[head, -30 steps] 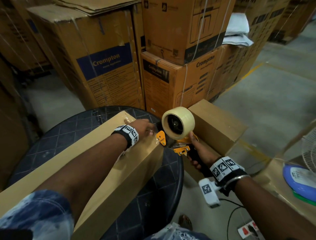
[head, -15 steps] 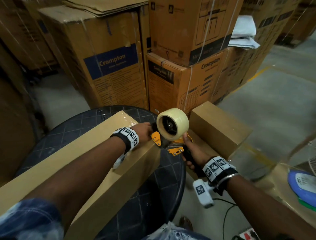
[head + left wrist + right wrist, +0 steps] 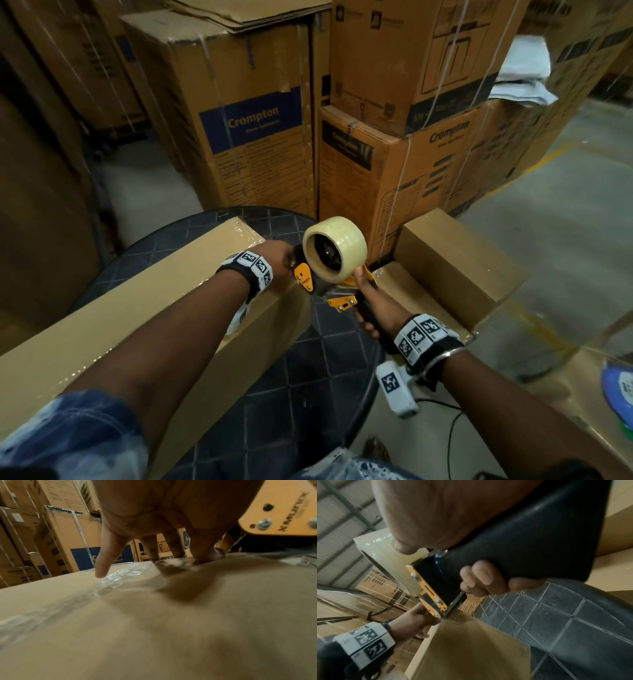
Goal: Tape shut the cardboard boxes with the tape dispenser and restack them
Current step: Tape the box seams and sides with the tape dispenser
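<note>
A long plain cardboard box (image 3: 144,318) lies across a round black table (image 3: 325,383). Clear tape (image 3: 120,574) runs wrinkled along the box's top. My left hand (image 3: 277,257) rests on the far right end of the box (image 3: 171,615), and its fingertips (image 3: 207,555) press down on the top. My right hand (image 3: 371,308) grips the black handle (image 3: 530,545) of the orange tape dispenser (image 3: 337,291), which carries a pale tape roll (image 3: 334,250). The dispenser's front end (image 3: 443,614) meets the box's end corner (image 3: 471,635), right beside the left hand (image 3: 419,616).
A second plain box (image 3: 455,263) lies lower at the right, past the table. Tall stacks of printed cartons (image 3: 250,137) stand close behind the table. A blue and white object (image 3: 620,387) sits on another carton at the right edge. A cable (image 3: 455,421) runs over the grey floor.
The dispenser has come slightly leftward, closer to my left hand at the box's end. My left hand stays pressed on the box top. The head view has shifted a little.
</note>
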A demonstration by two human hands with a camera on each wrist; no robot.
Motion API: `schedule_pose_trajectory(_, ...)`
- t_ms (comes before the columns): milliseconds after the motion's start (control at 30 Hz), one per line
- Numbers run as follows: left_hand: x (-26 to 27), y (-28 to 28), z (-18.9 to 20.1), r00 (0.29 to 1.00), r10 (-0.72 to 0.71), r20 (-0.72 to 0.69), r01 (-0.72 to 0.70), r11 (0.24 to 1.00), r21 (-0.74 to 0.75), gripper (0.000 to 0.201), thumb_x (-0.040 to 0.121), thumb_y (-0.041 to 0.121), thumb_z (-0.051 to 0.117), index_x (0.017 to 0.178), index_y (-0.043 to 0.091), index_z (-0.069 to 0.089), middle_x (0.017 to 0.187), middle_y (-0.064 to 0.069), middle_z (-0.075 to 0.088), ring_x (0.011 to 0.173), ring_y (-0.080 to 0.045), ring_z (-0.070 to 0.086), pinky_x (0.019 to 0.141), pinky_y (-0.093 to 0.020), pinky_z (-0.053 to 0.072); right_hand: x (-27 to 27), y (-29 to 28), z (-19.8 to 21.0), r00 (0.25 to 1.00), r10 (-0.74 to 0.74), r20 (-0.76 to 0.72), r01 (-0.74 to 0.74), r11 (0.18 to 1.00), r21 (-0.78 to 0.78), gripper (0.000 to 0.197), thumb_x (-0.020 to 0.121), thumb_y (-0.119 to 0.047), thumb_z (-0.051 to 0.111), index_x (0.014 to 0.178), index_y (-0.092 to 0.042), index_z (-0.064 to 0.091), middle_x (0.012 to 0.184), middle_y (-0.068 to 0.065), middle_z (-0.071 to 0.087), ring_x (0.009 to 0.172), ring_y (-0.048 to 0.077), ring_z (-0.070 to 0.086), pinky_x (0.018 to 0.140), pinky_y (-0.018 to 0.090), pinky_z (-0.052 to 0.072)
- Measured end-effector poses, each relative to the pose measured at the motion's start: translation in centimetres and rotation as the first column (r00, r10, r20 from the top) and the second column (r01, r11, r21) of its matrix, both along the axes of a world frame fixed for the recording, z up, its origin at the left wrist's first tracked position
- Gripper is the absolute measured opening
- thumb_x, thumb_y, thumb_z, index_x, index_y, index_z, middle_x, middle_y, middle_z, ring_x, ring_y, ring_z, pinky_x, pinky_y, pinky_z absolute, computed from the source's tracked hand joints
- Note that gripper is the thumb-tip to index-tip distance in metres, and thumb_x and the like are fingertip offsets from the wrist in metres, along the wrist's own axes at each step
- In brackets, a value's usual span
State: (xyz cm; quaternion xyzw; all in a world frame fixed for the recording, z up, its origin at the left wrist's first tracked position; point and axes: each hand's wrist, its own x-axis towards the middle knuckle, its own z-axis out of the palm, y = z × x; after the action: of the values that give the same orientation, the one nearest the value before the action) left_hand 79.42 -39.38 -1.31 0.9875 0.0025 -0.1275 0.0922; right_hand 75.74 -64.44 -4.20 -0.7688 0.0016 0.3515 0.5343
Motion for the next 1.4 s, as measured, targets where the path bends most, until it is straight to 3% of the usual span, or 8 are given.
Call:
schedule_pose_trajectory(133, 0.1, 0.0, 0.0, 1.000, -0.027, 0.005, 0.027, 0.999, 0.045, 0.021, 0.089, 0.028, 0.061, 0.108, 0.021, 0.067, 0.112, -0.005, 0.067, 0.101, -0.026, 0.062, 0.082, -0.032, 0.049, -0.2, -0.2, -0.5, 0.998, -0.004, 0.067, 0.004, 1.000, -0.006, 0.104, 0.058, -0.110, 0.032, 0.080, -0.011, 0.056, 0.060, 0.006, 0.046, 0.044, 0.015, 0.037, 0.045, 0.025, 0.032)
schedule_pose_trajectory(333, 0.1, 0.2, 0.3, 0.996, -0.073, -0.055, 0.077, 0.994, 0.081, 0.031, 0.091, 0.035, 0.062, 0.123, 0.034, 0.062, 0.125, 0.005, 0.061, 0.114, -0.021, 0.058, 0.090, -0.033, 0.046, -1.3, -2.5, -1.0, 0.999, 0.017, 0.048, -0.015, 0.999, -0.052, 0.092, 0.054, -0.111, 0.031, 0.054, -0.021, 0.049, 0.049, -0.002, 0.042, 0.040, 0.014, 0.032, 0.043, 0.022, 0.029)
schedule_pose_trajectory(467, 0.2, -0.1, 0.6, 0.993, -0.075, -0.093, 0.084, 0.991, 0.104, 0.017, 0.092, 0.035, 0.059, 0.109, 0.040, 0.059, 0.123, 0.009, 0.062, 0.114, -0.019, 0.056, 0.100, -0.048, 0.041, -2.1, -3.1, -1.9, 1.000, 0.005, 0.028, -0.005, 1.000, -0.015, 0.095, 0.051, -0.112, 0.034, 0.058, -0.019, 0.049, 0.051, -0.001, 0.040, 0.041, 0.014, 0.032, 0.043, 0.022, 0.028)
schedule_pose_trajectory(567, 0.0, -0.8, 0.4, 0.993, -0.067, -0.095, 0.079, 0.988, 0.129, 0.027, 0.097, 0.035, 0.048, 0.122, 0.036, 0.057, 0.129, 0.007, 0.060, 0.123, -0.022, 0.052, 0.107, -0.064, 0.023, -2.1, -3.0, -2.6, 1.000, 0.001, 0.009, -0.002, 1.000, 0.021, 0.110, 0.047, -0.113, 0.038, 0.083, -0.011, 0.057, 0.054, 0.000, 0.040, 0.042, 0.014, 0.032, 0.042, 0.022, 0.027)
schedule_pose_trajectory(700, -0.7, -2.5, 0.2, 0.990, -0.100, -0.099, 0.105, 0.993, 0.052, 0.040, 0.100, 0.025, 0.044, 0.139, 0.030, 0.052, 0.140, -0.002, 0.056, 0.127, -0.028, 0.052, 0.104, -0.039, 0.037, -2.0, -3.2, -3.5, 1.000, -0.017, -0.016, 0.018, 0.998, 0.061, 0.115, 0.047, -0.112, 0.042, 0.099, -0.012, 0.062, 0.055, -0.001, 0.041, 0.043, 0.013, 0.033, 0.042, 0.022, 0.028)
schedule_pose_trajectory(900, 0.0, -3.4, -0.9, 0.978, -0.080, -0.190, 0.086, 0.996, 0.019, 0.031, 0.094, 0.027, 0.055, 0.119, 0.011, 0.065, 0.120, -0.016, 0.064, 0.117, -0.032, 0.057, 0.099, -0.039, 0.046, -1.4, -3.3, -4.7, 0.998, -0.049, -0.037, 0.052, 0.994, 0.100, 0.123, 0.046, -0.111, 0.046, 0.103, -0.004, 0.063, 0.058, 0.001, 0.042, 0.045, 0.014, 0.034, 0.043, 0.025, 0.027)
schedule_pose_trajectory(1233, 0.5, -3.5, -3.4, 0.984, -0.003, -0.179, 0.028, 0.990, 0.138, 0.035, 0.104, 0.023, 0.038, 0.125, 0.006, 0.061, 0.133, -0.013, 0.058, 0.141, -0.026, 0.035, 0.116, -0.029, 0.002, -0.8, -2.6, -5.8, 0.999, -0.037, 0.002, 0.036, 0.995, 0.093, 0.109, 0.046, -0.111, 0.043, 0.084, -0.010, 0.058, 0.057, 0.002, 0.047, 0.043, 0.013, 0.038, 0.043, 0.023, 0.030)
schedule_pose_trajectory(1400, -0.4, -3.4, -4.9, 0.983, 0.082, -0.162, -0.056, 0.985, 0.161, 0.102, 0.084, 0.071, 0.053, 0.154, 0.006, 0.018, 0.154, -0.014, 0.032, 0.147, -0.026, 0.020, 0.117, -0.040, 0.009, -0.8, -2.3, -6.0, 0.999, -0.052, 0.010, 0.051, 0.998, 0.047, 0.096, 0.072, -0.095, 0.033, 0.087, -0.004, 0.058, 0.051, -0.002, 0.046, 0.040, 0.011, 0.038, 0.044, 0.024, 0.031)
